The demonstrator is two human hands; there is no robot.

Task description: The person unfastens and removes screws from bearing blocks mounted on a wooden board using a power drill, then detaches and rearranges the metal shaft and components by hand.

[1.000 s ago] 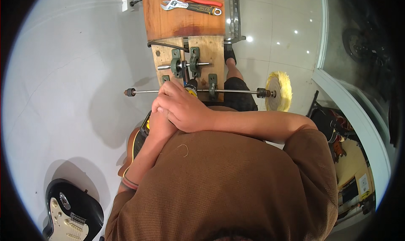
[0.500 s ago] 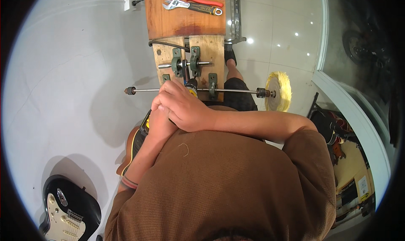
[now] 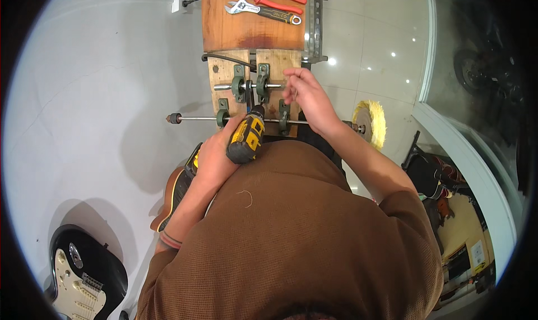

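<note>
My left hand [image 3: 213,154] is wrapped round a yellow-and-black cordless drill [image 3: 246,138], whose nose points forward at the bearing assembly. Just beyond the right end of the short steel shaft [image 3: 223,87] is my right hand [image 3: 307,93], its fingers bent and apart with nothing seen in them. Whether a fingertip touches that shaft end, I cannot tell. Green bearing blocks [image 3: 262,83] carry the short shaft on a wooden base [image 3: 221,69]. A dark belt [image 3: 249,96] runs between them. Nearer me, a long rod [image 3: 197,118] crosses the base, partly behind the drill.
A yellow fibre buffing wheel [image 3: 376,126] is on the long rod's right end, and a chuck [image 3: 174,118] is on its left. Red-handled pliers [image 3: 277,0] and an adjustable wrench [image 3: 263,12] lie on the wooden board [image 3: 224,31]. A black-and-white electric guitar [image 3: 89,269] is at lower left.
My right hand has come off the top of my left hand and moved forward and right to the short shaft's end. The drill it covered now shows. The view has shifted slightly.
</note>
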